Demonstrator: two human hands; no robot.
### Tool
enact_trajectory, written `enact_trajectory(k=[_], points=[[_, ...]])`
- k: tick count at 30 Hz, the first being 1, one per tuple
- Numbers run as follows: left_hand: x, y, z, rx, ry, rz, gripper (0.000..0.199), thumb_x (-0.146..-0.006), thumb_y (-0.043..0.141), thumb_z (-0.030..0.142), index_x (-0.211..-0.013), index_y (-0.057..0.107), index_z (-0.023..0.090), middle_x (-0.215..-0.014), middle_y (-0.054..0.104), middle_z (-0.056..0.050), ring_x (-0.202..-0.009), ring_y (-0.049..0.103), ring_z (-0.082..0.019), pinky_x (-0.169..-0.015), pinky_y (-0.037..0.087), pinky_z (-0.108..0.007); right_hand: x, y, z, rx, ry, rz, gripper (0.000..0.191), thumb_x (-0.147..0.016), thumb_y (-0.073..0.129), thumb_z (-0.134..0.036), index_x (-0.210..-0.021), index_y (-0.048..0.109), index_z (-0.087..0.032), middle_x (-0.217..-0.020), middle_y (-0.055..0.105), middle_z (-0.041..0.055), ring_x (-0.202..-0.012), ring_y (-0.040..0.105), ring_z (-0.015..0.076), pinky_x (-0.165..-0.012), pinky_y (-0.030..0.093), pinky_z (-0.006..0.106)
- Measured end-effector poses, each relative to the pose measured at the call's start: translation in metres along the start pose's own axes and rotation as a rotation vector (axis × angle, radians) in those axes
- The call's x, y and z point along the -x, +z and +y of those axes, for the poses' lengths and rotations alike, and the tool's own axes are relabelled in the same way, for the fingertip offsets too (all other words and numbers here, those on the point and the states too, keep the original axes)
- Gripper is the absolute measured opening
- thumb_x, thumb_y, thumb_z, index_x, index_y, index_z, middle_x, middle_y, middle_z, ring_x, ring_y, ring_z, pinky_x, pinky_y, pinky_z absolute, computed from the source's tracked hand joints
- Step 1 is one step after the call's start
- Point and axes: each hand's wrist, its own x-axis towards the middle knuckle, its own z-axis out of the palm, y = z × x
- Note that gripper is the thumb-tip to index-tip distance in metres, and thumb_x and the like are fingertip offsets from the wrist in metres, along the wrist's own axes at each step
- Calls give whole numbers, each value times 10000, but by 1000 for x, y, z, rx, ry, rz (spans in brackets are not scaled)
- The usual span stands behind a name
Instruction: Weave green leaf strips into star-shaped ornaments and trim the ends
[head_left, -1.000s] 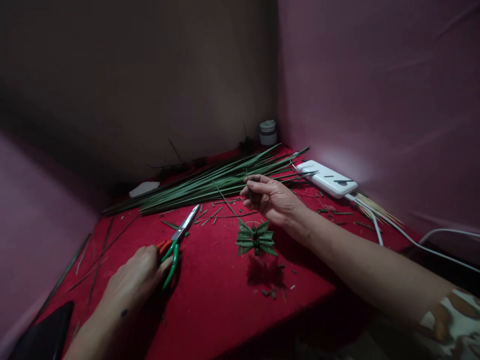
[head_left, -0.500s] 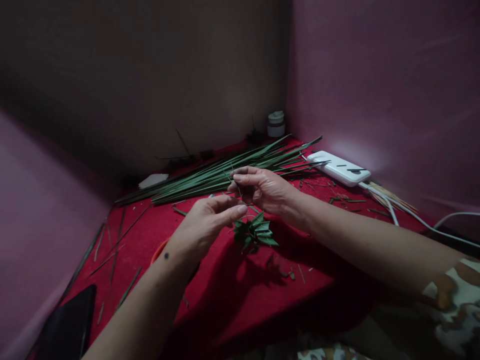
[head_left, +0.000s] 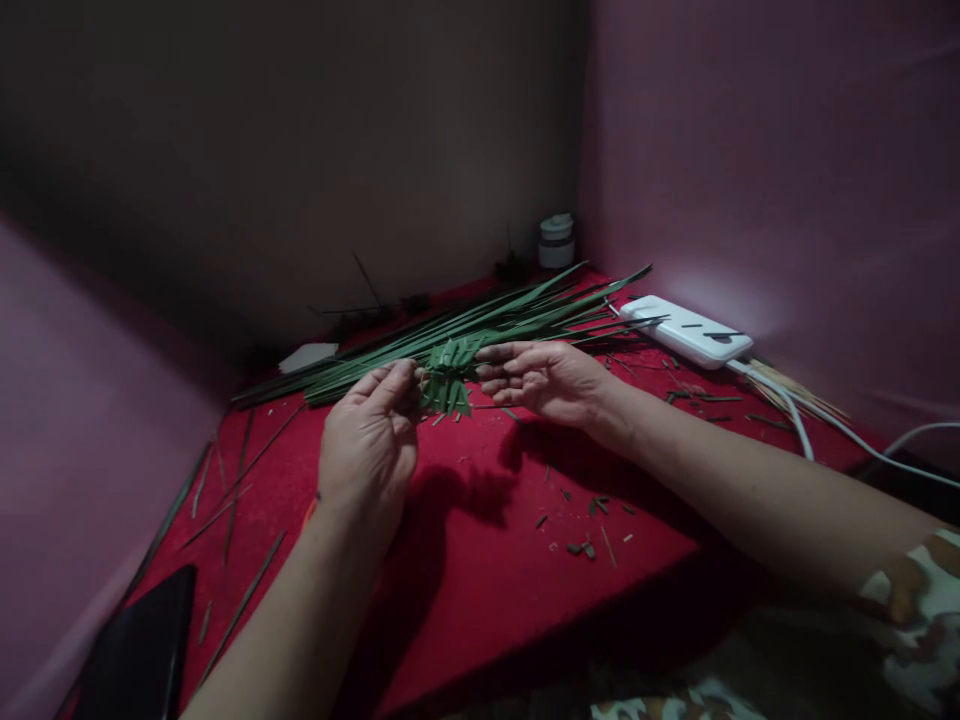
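Note:
A folded green leaf piece [head_left: 450, 377] with pointed tips is held up over the red cloth [head_left: 480, 580]. My left hand [head_left: 373, 420] pinches its left end between thumb and fingers. At its right edge is my right hand [head_left: 536, 380], palm turned up, fingers loosely extended and the fingertips beside the leaf tips; whether they touch is unclear. Behind both hands lies a bundle of long green leaf strips [head_left: 360, 365].
A white power bank [head_left: 686, 332] with cables sits at the right, near thin sticks [head_left: 799, 390]. A white-lidded jar [head_left: 556, 241] stands in the back corner. A black phone [head_left: 139, 645] is at lower left. Leaf scraps [head_left: 589, 550] litter the cloth.
The leaf piece has risen and shifted left, now between my hands. My left hand has turned and pinches its end. My right hand has opened, and the thin dark strip at its fingertips is no longer visible.

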Motion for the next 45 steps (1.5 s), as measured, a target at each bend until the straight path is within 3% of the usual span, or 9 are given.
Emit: enact_trajectory(k=[4,11,14,17,20,26,38,43,45], points=[[-11,12,-15,37,110,-20,102,-650,711,126,-708,627,125,-652,625,19,-587,589,-61,-570,470,-156,11,13,-8,-39,-114,-105,199,-737,604,-273,-877,652,-140,-879,693,64,-807,637,189,-757,513,364],[-8,33,-11,-290,272,-228,180,-685,704,253,-823,674,141,-731,658,-8,-669,619,-110,-666,505,-237,0,19,-14,37,-343,60,98,-651,699,-121,-706,619,-131,-699,651,6,-652,608,118,-719,504,297],[-18,21,3,-491,290,-318,357,-633,728,216,-983,662,187,-832,679,-19,-737,631,-138,-658,507,-248,-1,12,-18,-5,-347,65,52,-684,656,-94,-704,619,-124,-695,645,5,-637,595,107,-686,510,277],[-34,-3,11,-765,375,-130,264,-617,708,207,-878,695,170,-753,674,-10,-667,612,-122,-604,483,-220,2,1,-21,-127,-259,214,74,-697,613,-48,-696,607,-122,-687,647,3,-637,601,96,-641,511,235],[-46,-27,8,-1042,329,-68,209,-651,650,256,-833,700,166,-725,690,-15,-649,618,-141,-605,479,-241,4,-9,-24,-237,-155,379,82,-724,595,-55,-703,591,-134,-661,641,-6,-604,595,87,-582,504,215],[-55,-55,-4,-1596,259,-247,207,-712,550,300,-794,704,190,-753,709,-35,-717,639,-190,-645,456,-273,6,-14,-31,-261,-190,413,57,-761,590,-117,-750,583,-173,-680,638,-13,-611,594,100,-559,508,237],[-64,-58,-36,-1901,386,-459,187,-787,471,217,-737,645,170,-796,608,-108,-835,551,-246,-759,407,-349,6,-16,-22,-81,-189,270,187,-588,610,8,-673,563,-152,-670,609,-19,-561,540,69,-550,461,199],[-48,-48,-20,-1842,393,-431,152,-784,497,225,-716,610,152,-758,602,-100,-759,551,-227,-709,427,-345,6,-12,-15,-2,-265,219,228,-558,645,-42,-757,637,-152,-707,648,-15,-627,577,97,-613,453,230],[-34,-35,-11,-1697,366,-409,215,-842,465,316,-849,618,164,-781,618,-56,-710,559,-171,-656,443,-280,7,-9,-11,22,-290,201,229,-557,655,-54,-764,645,-151,-719,657,-13,-645,583,99,-649,456,236]])
